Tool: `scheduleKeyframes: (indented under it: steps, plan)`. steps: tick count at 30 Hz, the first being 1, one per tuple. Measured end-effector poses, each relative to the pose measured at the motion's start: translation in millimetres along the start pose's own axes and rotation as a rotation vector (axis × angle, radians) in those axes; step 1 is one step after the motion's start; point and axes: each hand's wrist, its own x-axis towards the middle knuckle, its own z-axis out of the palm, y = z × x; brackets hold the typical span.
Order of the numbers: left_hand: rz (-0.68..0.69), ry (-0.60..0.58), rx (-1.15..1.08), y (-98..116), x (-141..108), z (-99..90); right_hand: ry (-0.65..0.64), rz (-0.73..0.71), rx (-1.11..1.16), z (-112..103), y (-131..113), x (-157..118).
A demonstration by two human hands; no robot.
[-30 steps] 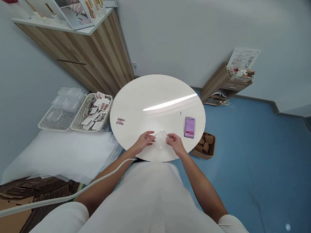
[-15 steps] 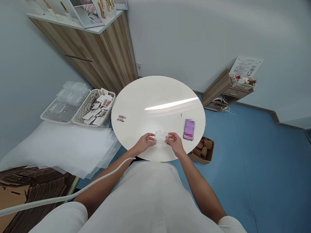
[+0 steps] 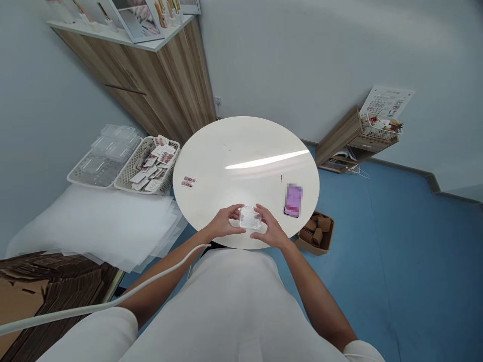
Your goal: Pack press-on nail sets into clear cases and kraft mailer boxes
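A small clear plastic box (image 3: 249,218) lies between my hands, near the front edge of the round white table (image 3: 241,146). On its left side, my left hand (image 3: 226,222) holds it with fingers and thumb curved round. My right hand (image 3: 271,227) grips the opposite side, its fingers at the far right corner and its thumb nearer my body. Whether the box rests on the table or is slightly raised, I cannot tell. A card of press-on nails (image 3: 187,182) lies at the table's left, and a phone (image 3: 293,201) with a purple screen at the right.
Left of the table stand a white basket of nail cards (image 3: 166,187) and a tray of clear boxes (image 3: 90,178), above white sheets (image 3: 94,221). A carton of small brown boxes (image 3: 328,236) sits on the floor at right. A white cable (image 3: 158,275) crosses my left arm.
My fingers have shifted from pinching the box's side edges to wrapping round its sides. The box now looks more compact and lies flatter.
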Motion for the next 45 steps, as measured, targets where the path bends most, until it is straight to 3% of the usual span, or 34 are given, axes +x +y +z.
scheduleKeyframes:
  steps: [7,12,16,20,24,30,36,41,45]
  plan:
    - [-0.145,-0.038,-0.234,4,-1,12.9,0.102,-0.102,-0.112,-4,6,-4]
    - [-0.120,-0.045,-0.308,11,2,19.9,0.179,-0.177,-0.030,-6,10,2]
    - [-0.135,-0.046,-0.415,14,4,20.0,0.152,-0.200,-0.044,-10,5,12]
    - [-0.211,-0.019,-0.538,9,3,15.7,0.156,-0.119,-0.005,-10,3,17]
    - [-0.316,0.035,-0.472,-3,-2,12.2,0.178,-0.037,-0.087,-6,5,16]
    - [-0.296,0.037,-0.364,-19,-13,13.9,0.197,0.254,-0.043,4,19,32]
    - [-0.342,0.096,-0.386,-29,-16,14.2,0.139,0.432,0.090,15,33,44]
    - [-0.435,0.207,-0.385,-44,-10,13.7,0.191,0.439,0.131,25,51,25]
    - [-0.504,0.230,-0.393,-60,-3,15.6,0.197,0.435,0.092,39,71,9]
